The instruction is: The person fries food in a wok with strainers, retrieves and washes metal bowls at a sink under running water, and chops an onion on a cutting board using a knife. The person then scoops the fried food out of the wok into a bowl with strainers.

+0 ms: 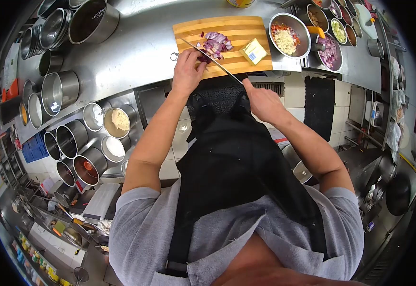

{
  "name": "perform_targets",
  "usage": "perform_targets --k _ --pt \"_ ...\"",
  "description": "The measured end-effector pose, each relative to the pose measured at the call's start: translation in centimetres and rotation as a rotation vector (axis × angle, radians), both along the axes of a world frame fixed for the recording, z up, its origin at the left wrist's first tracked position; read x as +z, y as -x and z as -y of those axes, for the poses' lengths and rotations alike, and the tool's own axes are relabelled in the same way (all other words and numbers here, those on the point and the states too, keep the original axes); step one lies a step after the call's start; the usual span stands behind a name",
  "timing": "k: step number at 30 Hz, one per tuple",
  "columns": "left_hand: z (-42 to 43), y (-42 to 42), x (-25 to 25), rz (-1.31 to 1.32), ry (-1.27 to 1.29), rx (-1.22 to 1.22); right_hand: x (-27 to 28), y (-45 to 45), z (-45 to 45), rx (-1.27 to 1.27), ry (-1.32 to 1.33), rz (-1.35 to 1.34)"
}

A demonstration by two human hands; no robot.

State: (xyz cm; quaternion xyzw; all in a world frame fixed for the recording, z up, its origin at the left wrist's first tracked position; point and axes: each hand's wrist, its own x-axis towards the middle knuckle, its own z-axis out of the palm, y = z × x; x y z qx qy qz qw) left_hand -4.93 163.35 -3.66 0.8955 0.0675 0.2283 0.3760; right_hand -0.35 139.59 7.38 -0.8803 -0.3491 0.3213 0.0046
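Observation:
A striped wooden cutting board [239, 26] lies on the steel counter. Cut red onion [217, 44] is heaped on its middle. My right hand [263, 101] is closed around the handle of a knife [222, 68], whose blade slants up and left across the board beside the onion. With bent fingers, my left hand [189, 70] presses on a dark red onion piece [204, 58] at the board's left front, close to the blade. To the right on the board sits a yellow and white block in a wrapper [254, 51].
Right of the board stands a steel bowl [308, 42] of chopped food, beside a bowl of diced onion [329, 52] and several small containers. Steel pots [60, 93] line the counter's left side. A ring-shaped object [174, 56] lies by the board's left edge.

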Motion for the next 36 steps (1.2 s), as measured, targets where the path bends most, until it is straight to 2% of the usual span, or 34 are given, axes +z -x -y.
perform_targets --k 3,5,9,12,18,21,25,36 --pt "-0.1 0.0 0.0 -0.007 0.016 -0.019 -3.3 -0.3 -1.1 -0.021 -0.083 0.016" --pt "-0.2 -0.1 0.3 0.003 0.005 -0.015 -3.0 -0.9 -2.0 -0.014 -0.079 0.019" --pt "-0.1 0.2 -0.2 0.022 -0.003 0.016 1.0 -0.7 -2.4 -0.012 -0.032 -0.027" --pt "-0.1 0.1 -0.5 0.072 -0.018 0.005 1.0 -0.2 -1.5 0.014 -0.014 -0.017" --pt "-0.1 0.0 -0.6 0.07 -0.012 0.01 -3.3 -0.6 -3.3 -0.031 -0.056 -0.003" --pt "-0.1 0.1 -0.6 0.075 -0.012 0.017 -1.5 -1.2 -3.5 -0.007 -0.084 -0.009" --pt "0.0 0.2 -0.8 0.076 -0.013 0.027 1.2 -0.6 -3.0 -0.01 0.023 -0.044" --pt "0.0 0.2 -0.9 0.095 -0.01 0.032 -3.5 -0.7 -4.6 -0.045 -0.054 -0.058"
